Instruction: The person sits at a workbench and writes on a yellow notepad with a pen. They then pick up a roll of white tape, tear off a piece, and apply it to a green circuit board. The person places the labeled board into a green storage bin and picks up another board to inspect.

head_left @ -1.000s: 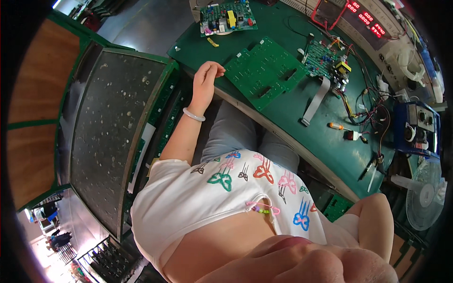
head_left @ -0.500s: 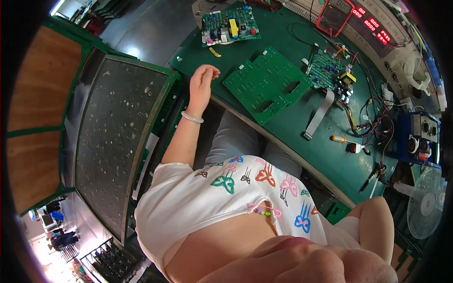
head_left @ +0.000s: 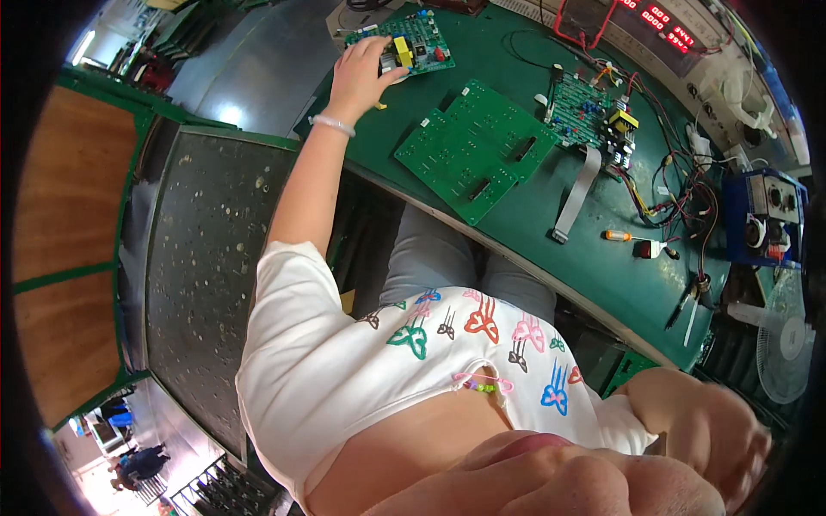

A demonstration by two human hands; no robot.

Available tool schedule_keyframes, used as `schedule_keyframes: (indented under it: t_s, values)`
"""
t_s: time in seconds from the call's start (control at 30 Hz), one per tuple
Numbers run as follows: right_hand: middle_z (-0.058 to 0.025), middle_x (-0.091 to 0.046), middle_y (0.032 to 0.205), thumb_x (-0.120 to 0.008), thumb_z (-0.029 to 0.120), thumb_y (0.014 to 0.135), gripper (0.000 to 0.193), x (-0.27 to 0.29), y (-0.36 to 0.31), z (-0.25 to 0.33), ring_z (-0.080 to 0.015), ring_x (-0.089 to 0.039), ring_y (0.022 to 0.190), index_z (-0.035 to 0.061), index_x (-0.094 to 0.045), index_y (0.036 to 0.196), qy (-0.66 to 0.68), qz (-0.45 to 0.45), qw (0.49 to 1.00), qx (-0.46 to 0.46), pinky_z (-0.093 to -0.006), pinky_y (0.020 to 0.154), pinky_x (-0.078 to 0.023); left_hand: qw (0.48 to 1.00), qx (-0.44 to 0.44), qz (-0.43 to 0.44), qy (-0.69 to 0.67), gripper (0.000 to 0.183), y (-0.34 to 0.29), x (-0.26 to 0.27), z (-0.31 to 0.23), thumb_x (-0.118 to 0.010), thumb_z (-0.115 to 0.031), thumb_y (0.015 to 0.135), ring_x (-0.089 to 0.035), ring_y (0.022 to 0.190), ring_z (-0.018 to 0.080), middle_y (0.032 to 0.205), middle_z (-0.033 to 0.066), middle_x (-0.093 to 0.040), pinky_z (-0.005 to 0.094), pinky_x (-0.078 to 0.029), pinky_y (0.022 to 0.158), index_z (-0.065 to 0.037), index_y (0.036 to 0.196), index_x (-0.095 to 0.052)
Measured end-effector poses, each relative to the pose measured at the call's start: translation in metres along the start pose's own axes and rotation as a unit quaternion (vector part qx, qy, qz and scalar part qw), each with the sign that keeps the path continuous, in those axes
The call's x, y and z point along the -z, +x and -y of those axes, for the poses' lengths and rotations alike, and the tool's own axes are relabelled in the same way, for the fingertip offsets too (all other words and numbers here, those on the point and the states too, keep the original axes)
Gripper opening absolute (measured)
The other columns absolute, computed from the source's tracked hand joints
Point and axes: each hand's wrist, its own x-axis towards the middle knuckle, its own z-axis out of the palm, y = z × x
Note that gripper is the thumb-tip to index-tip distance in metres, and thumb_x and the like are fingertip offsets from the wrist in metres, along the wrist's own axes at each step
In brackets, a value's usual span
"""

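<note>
My left hand [head_left: 360,79] reaches across the table's far left corner to a populated green circuit board [head_left: 426,39] carrying a yellow transformer. The fingers lie over the board's left side, with the thumb spread along its near edge; whether they grip it is hard to see. Two bare green panels [head_left: 476,150] with black connectors lie nearer to me. My right hand [head_left: 731,443] is raised at the lower right, smeared by motion, its fingers not readable. Another populated board [head_left: 581,112], wired up, lies right of the panels with a grey ribbon cable [head_left: 578,196] beside it.
Tangled wires [head_left: 684,202] run along the table's right side. An orange-handled screwdriver [head_left: 619,236] lies near them. A red-framed meter [head_left: 587,21] and a unit with red digits [head_left: 658,21] stand behind. A dark-topped cart [head_left: 211,249] is at my left, a fan [head_left: 785,344] at right.
My left hand has moved forward from the table edge to the far left board, its fingers spreading over it. My right hand has come into view at the lower right.
</note>
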Motion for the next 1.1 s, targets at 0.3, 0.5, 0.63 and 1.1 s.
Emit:
schedule_keyframes:
  t_s: [0.3,0.5,0.63,1.1]
  values:
    - [-0.0132,-0.055,0.099,-0.044,0.028,0.097,0.027,0.023,-0.124,0.054,-0.0276,-0.05,0.093,0.0036,-0.055,0.104,-0.204,0.295,0.882,-0.304,-0.0437,0.086,-0.04,0.991,0.1,0.087,-0.034,0.058,0.021,-0.014,0.022,-0.081,-0.044,0.068,-0.058,0.106,0.031,0.106,0.0111,-0.065,0.0399,-0.047,0.091,-0.007,0.111,-0.067]
    - [-0.0146,-0.053,0.102,-0.048,0.023,0.094,0.027,0.032,-0.155,0.078,-0.0279,-0.048,0.099,-0.0003,-0.055,0.104,-0.204,0.305,0.806,-0.466,-0.0409,0.088,-0.039,0.997,-0.041,-0.059,-0.02,0.049,0.015,0.026,-0.019,-0.085,-0.022,0.06,-0.058,0.098,0.0296,0.098,0.0077,-0.064,0.0412,-0.045,0.09,-0.008,0.104,-0.067]
    - [-0.015,-0.052,0.103,-0.05,0.023,0.092,0.027,0.022,-0.169,0.08,-0.0273,-0.048,0.098,-0.001,-0.055,0.104,-0.175,0.289,0.792,-0.508,-0.0394,0.086,-0.039,0.987,-0.115,-0.113,-0.01,0.048,0.014,0.072,-0.059,-0.083,-0.012,0.058,-0.059,0.096,0.0289,0.097,0.0076,-0.065,0.0454,-0.042,0.095,-0.009,0.104,-0.067]
    - [-0.015,-0.053,0.098,-0.052,0.018,0.088,0.026,0.007,-0.179,0.085,-0.0278,-0.048,0.096,-0.0022,-0.055,0.103,-0.131,0.278,0.774,-0.554,-0.0387,0.086,-0.039,0.978,-0.157,-0.134,0.008,0.051,-0.009,0.134,-0.118,-0.081,-0.007,0.058,-0.061,0.097,0.0254,0.102,0.0049,-0.067,0.049,-0.035,0.105,-0.011,0.106,-0.068]
